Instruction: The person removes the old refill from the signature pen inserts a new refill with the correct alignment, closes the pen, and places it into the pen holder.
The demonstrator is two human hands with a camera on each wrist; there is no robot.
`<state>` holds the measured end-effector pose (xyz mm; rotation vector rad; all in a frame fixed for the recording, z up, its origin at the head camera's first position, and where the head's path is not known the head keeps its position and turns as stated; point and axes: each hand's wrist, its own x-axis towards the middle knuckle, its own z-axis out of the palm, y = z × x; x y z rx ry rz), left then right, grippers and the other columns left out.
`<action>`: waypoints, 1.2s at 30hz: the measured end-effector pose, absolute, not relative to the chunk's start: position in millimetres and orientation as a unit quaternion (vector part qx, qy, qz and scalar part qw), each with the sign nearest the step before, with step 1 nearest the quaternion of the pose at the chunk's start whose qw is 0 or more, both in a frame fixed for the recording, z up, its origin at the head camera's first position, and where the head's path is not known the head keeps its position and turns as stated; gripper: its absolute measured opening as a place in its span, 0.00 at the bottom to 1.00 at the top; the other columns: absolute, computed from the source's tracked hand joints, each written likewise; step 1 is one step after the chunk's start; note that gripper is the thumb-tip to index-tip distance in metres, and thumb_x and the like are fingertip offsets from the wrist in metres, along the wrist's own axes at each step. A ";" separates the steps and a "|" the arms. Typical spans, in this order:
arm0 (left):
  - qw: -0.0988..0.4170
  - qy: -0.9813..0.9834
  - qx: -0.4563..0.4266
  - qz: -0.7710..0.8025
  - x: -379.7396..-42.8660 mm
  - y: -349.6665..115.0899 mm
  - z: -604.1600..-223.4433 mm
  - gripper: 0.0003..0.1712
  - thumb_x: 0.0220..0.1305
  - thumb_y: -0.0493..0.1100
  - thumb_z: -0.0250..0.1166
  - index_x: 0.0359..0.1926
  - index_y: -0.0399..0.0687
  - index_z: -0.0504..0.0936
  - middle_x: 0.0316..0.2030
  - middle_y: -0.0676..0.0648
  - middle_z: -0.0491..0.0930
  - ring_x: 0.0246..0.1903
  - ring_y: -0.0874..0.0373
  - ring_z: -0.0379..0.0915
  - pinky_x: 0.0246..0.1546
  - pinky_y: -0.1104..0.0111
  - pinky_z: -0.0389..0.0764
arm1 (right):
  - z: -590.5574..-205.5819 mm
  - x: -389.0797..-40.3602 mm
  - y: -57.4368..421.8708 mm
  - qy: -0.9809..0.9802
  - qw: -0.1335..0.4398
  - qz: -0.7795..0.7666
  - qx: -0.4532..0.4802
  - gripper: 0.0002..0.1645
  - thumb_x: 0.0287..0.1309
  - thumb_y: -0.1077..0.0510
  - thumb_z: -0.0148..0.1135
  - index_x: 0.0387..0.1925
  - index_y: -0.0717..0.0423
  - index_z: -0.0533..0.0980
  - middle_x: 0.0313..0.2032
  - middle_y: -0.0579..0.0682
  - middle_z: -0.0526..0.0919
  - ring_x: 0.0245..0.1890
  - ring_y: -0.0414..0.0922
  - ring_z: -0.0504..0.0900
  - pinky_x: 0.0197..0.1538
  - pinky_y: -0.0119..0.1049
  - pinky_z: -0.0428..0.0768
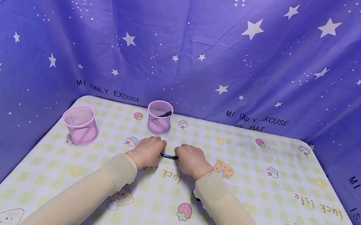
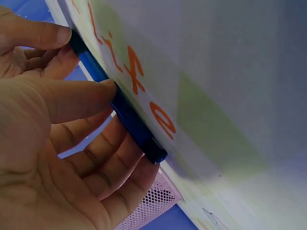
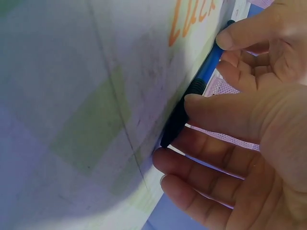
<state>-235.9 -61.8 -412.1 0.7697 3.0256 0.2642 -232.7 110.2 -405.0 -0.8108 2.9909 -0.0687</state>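
A blue pen [image 1: 169, 157] with a dark ribbed grip lies sideways between my two hands, just above the table or touching it; I cannot tell which. Thumb and fingers of my left hand [image 1: 149, 151] pinch the pen [image 2: 129, 117] toward its blunt end, as the left wrist view shows. On the other side, my right hand [image 1: 192, 160] pinches the dark grip of the pen [image 3: 207, 69] near its tapered tip. Beyond the left hand stands a pink mesh cup [image 1: 158, 126] with a dark pen [image 1: 166, 114] leaning inside.
A second pink mesh cup [image 1: 85, 135] stands at the table's left edge. The checked tablecloth [image 1: 258, 205] carries printed cartoons and lettering. Purple star-patterned curtain [image 1: 192, 43] hangs behind and along both sides. Something small and dark shows under the right sleeve [image 1: 214, 190].
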 end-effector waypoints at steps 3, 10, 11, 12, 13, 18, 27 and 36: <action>0.003 0.966 0.246 0.083 -235.6 -61.4 -412.8 0.05 0.53 0.35 0.66 0.30 0.46 0.78 0.26 0.49 0.72 0.28 0.53 0.72 0.31 0.61 0.74 | -404.9 -232.8 110.0 0.965 0.024 -0.019 -0.262 0.05 0.53 0.62 0.66 0.26 0.51 0.78 0.25 0.47 0.75 0.25 0.45 0.74 0.29 0.41 0.74; -0.004 0.964 0.256 0.075 -236.6 -60.3 -416.1 0.04 0.53 0.35 0.66 0.30 0.47 0.80 0.26 0.48 0.73 0.28 0.52 0.72 0.31 0.60 0.75 | -406.5 -234.3 109.9 0.965 0.026 -0.011 -0.261 0.05 0.53 0.62 0.65 0.27 0.50 0.77 0.26 0.47 0.75 0.27 0.45 0.75 0.29 0.41 0.74; -0.004 0.964 0.257 0.073 -236.9 -60.3 -416.5 0.03 0.53 0.35 0.66 0.30 0.47 0.80 0.26 0.48 0.73 0.28 0.52 0.72 0.31 0.60 0.75 | -406.7 -234.6 109.7 0.965 0.026 -0.010 -0.261 0.04 0.53 0.62 0.65 0.27 0.51 0.77 0.26 0.48 0.75 0.27 0.45 0.75 0.29 0.41 0.74; -0.006 0.964 0.257 0.071 -236.9 -60.2 -416.6 0.03 0.54 0.35 0.66 0.31 0.47 0.80 0.26 0.48 0.73 0.29 0.52 0.72 0.32 0.61 0.75 | -406.7 -234.7 109.7 0.965 0.027 -0.010 -0.261 0.04 0.54 0.62 0.65 0.28 0.51 0.77 0.26 0.48 0.75 0.27 0.45 0.75 0.30 0.41 0.74; -0.006 0.964 0.257 0.069 -236.8 -60.1 -416.6 0.03 0.54 0.36 0.66 0.31 0.47 0.80 0.26 0.48 0.73 0.29 0.52 0.72 0.32 0.61 0.75 | -406.5 -234.6 109.8 0.965 0.028 -0.013 -0.261 0.04 0.54 0.62 0.65 0.28 0.51 0.77 0.26 0.48 0.75 0.26 0.45 0.75 0.30 0.42 0.74; -0.017 0.963 0.262 0.062 -235.7 -60.2 -416.2 0.06 0.53 0.35 0.66 0.32 0.47 0.79 0.27 0.48 0.72 0.30 0.51 0.72 0.32 0.59 0.74 | -405.0 -233.5 111.9 0.967 0.030 -0.031 -0.252 0.04 0.56 0.63 0.63 0.28 0.52 0.76 0.25 0.48 0.74 0.25 0.45 0.74 0.30 0.41 0.74; -0.034 0.962 0.266 0.054 -231.6 -60.7 -412.5 0.09 0.52 0.35 0.68 0.35 0.45 0.78 0.29 0.47 0.72 0.31 0.51 0.72 0.33 0.59 0.75 | -405.5 -230.1 116.2 0.960 -0.005 -0.036 -0.278 0.03 0.58 0.64 0.60 0.33 0.54 0.79 0.26 0.48 0.74 0.28 0.46 0.76 0.30 0.40 0.74; -0.056 0.958 0.274 0.056 -227.9 -60.6 -406.8 0.15 0.47 0.36 0.70 0.39 0.44 0.77 0.31 0.48 0.70 0.33 0.52 0.70 0.35 0.60 0.74 | -403.2 -226.4 120.8 0.957 -0.032 -0.042 -0.285 0.04 0.56 0.65 0.60 0.32 0.54 0.78 0.26 0.48 0.74 0.28 0.47 0.76 0.30 0.41 0.75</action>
